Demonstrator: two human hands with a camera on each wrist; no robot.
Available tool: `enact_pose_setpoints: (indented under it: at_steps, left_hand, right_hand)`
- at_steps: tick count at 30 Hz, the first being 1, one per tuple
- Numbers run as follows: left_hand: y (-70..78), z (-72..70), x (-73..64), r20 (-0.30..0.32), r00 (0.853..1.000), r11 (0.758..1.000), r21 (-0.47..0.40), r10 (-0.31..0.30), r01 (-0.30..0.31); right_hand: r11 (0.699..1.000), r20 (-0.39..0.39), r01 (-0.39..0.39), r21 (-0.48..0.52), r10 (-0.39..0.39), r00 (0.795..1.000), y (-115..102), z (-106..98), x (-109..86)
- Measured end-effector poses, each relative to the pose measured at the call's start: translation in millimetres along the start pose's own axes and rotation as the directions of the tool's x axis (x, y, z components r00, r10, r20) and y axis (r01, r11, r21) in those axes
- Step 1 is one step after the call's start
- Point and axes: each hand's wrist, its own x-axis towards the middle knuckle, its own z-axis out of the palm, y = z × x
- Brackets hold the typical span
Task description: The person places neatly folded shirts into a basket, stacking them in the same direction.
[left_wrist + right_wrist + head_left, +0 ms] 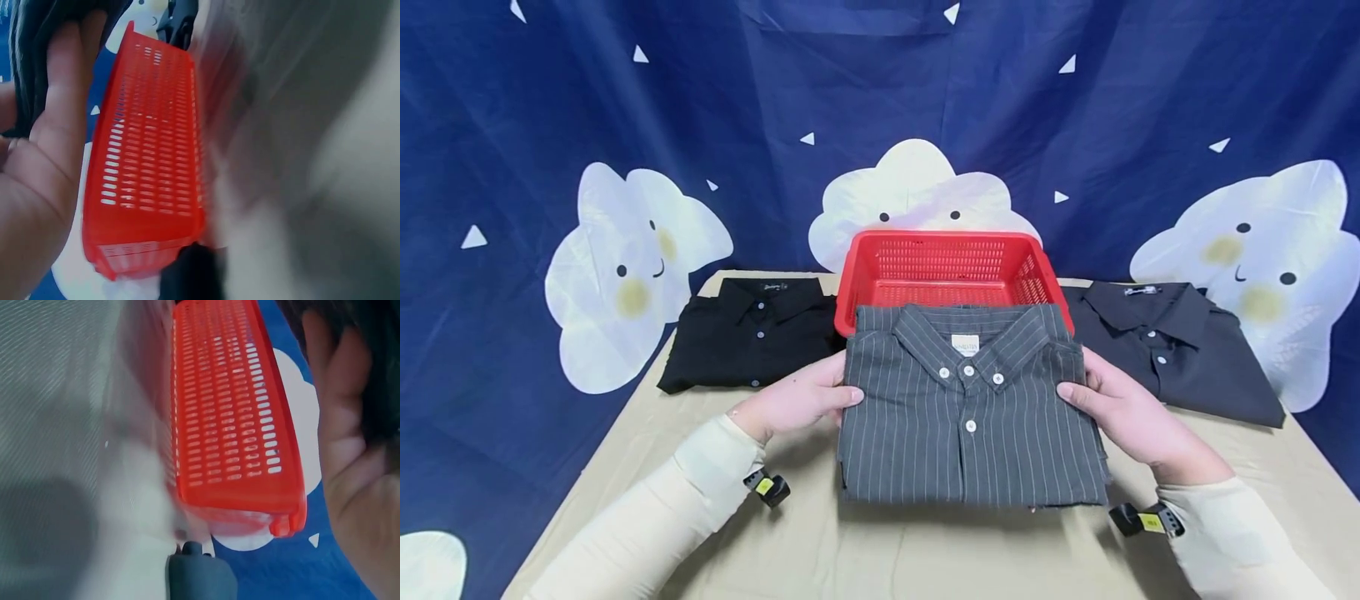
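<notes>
A folded charcoal pinstriped cloth shirt (910, 425) is held before a red plastic basket (940, 238), fingers of the left hand (801, 400) and right hand (1126, 419) clamped on opposite sides, probably keeping it flat. A folded black cloth shirt (756, 346) and folded dark-grey cloth shirt (1198, 358) flank the basket.

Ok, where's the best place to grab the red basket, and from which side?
Likely by the side rims of the red basket, one hand at each end, coming from above: they flare outward and stand above the black shirt and dark grey shirt lying either side. The striped shirt, held between the left hand and right hand, hides most of the near rim in the head view.
</notes>
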Motion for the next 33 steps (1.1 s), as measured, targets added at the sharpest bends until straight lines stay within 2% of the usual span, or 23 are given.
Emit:
enact_pose_setpoints:
  at_steps: [6,11,13,21,33]
  left_hand:
    - [17.0,-3.2,8.6,-0.109,0.993,0.999,0.007,0.043,-0.043]
    - [23.2,-8.1,17.6,-0.215,0.976,0.999,0.035,0.032,-0.025]
    - [23.0,-10.7,20.9,-0.240,0.970,0.999,0.039,0.025,-0.016]
    - [19.0,-16.8,32.1,-0.303,0.952,0.998,0.059,0.044,-0.027]
    - [9.1,-28.4,51.9,-0.345,0.937,0.997,0.060,0.057,-0.039]
  right_hand:
    - [1.000,-0.100,0.002,-0.005,-0.003,0.995,-9,1,11.7]
    - [0.999,-0.137,0.006,0.049,0.000,0.991,-13,-2,22.4]
    - [0.999,-0.149,-0.002,0.045,0.009,0.989,-14,-3,26.8]
    - [0.999,-0.181,-0.040,0.006,0.041,0.983,-15,-9,42.6]
    - [0.992,-0.195,-0.080,0.094,0.097,0.976,-6,-15,68.4]
